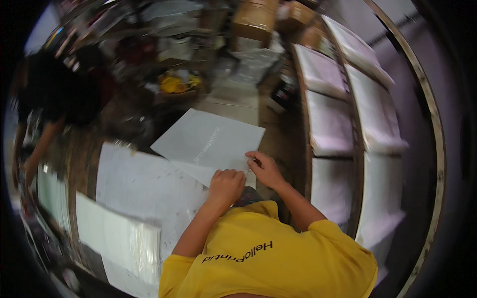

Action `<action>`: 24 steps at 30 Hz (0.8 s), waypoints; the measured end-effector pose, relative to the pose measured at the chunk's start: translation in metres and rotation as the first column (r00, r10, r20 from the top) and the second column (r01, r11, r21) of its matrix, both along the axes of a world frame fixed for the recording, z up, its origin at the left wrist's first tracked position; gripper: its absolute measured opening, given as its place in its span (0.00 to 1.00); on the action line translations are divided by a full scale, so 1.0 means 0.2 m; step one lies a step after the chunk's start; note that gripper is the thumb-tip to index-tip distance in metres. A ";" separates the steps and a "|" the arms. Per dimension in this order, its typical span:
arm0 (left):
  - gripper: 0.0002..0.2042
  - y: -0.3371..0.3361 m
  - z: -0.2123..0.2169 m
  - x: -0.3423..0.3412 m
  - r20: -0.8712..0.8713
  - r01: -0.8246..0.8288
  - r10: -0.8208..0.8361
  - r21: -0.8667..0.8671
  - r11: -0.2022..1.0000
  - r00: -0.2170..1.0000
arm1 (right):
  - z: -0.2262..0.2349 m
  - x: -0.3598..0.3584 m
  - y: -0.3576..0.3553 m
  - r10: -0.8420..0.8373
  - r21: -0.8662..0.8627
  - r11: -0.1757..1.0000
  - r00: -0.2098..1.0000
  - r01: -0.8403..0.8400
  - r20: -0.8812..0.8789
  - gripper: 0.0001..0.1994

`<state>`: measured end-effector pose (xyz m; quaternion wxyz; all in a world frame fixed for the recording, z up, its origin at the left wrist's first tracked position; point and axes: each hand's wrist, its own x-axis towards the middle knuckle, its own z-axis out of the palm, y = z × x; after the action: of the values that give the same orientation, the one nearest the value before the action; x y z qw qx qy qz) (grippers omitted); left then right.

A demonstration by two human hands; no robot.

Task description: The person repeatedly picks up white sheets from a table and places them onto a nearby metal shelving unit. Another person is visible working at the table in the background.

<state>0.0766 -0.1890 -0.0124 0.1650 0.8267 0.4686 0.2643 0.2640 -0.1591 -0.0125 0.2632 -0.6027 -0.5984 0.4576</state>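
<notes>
Sheet (186,131), pale grey and four-cornered, lies mid-scene, lapping over the white board (144,181) to its left. One line of whitish lettering slants across its middle. The left hand (227,185), knuckles up and fingers curled, rests at the near edge; whether it grips, I cannot tell. The right hand (264,171), forearm angled far and left, pinches the right edge between thumb and finger. White stacks (328,124) sit farther right.

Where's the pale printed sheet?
In the head view, the pale printed sheet is just left of centre, left hand and right hand at its near-right corner.
</notes>
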 end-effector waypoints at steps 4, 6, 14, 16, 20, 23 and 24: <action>0.06 -0.04 -0.03 -0.02 0.172 -0.082 0.089 -0.048 0.995 0.981 | -0.01 0.30 0.08 -0.084 0.095 0.993 0.969 0.064 0.232 0.13; 0.08 -0.07 -0.09 -0.10 0.191 -0.188 0.194 -0.048 0.981 0.962 | -0.01 0.43 0.13 -0.083 0.157 0.987 0.962 0.043 0.259 0.12; 0.14 -0.15 -0.24 -0.36 -0.087 -0.447 0.445 0.004 0.895 0.891 | -0.12 0.87 0.65 -0.183 0.363 0.929 0.947 0.079 0.264 0.10; 0.14 -0.15 -0.29 -0.35 -0.108 -0.453 0.454 0.028 0.891 0.885 | -0.08 1.00 0.77 -0.287 0.353 0.917 0.922 0.185 0.261 0.08; 0.14 -0.17 -0.35 -0.35 -0.108 -0.491 0.490 0.016 0.871 0.865 | -0.19 1.54 0.86 -0.481 0.433 0.816 0.865 0.382 0.143 0.08; 0.14 -0.17 -0.37 -0.36 -0.154 -0.510 0.505 0.013 0.860 0.849 | -0.26 1.88 0.76 -0.700 0.364 0.645 0.711 0.672 -0.073 0.08; 0.13 -0.17 -0.38 -0.37 -0.177 -0.507 0.502 0.017 0.862 0.847 | -0.33 2.02 0.70 -0.775 0.341 0.563 0.624 0.753 -0.098 0.09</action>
<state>0.0024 -0.2236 -0.0878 0.0606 0.6919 0.6858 0.2174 0.6680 -0.0187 -0.0776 0.5188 -0.7588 -0.3574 0.1651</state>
